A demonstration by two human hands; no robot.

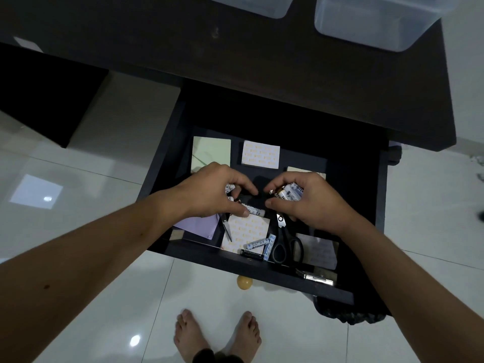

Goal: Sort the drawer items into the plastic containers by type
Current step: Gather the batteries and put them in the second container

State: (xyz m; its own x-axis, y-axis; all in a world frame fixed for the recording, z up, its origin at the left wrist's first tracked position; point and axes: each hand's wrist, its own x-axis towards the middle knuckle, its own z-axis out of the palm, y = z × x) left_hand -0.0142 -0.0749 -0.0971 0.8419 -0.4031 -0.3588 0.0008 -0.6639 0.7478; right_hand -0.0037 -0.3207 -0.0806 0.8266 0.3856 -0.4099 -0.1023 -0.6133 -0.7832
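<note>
An open dark drawer (167, 142) holds batteries, scissors and paper pads. My left hand (212, 191) grips several batteries, with one white battery (255, 210) under its thumb. My right hand (311, 199) is curled round a bundle of white batteries (289, 195). More loose batteries (258, 246) lie near the drawer's front edge, beside black-handled scissors (284, 238). A second pair of scissors (225, 226) pokes out below my left hand. Two clear plastic containers (377, 24) (251, 5) stand on the desk top behind the drawer.
Paper pads lie in the drawer: a green one (210, 150), patterned ones (260, 154) (247, 231), a purple sheet (199, 225). A metal clip (318, 277) sits at the front right. A round drawer knob (245, 282) is below. Bare feet stand on white tile.
</note>
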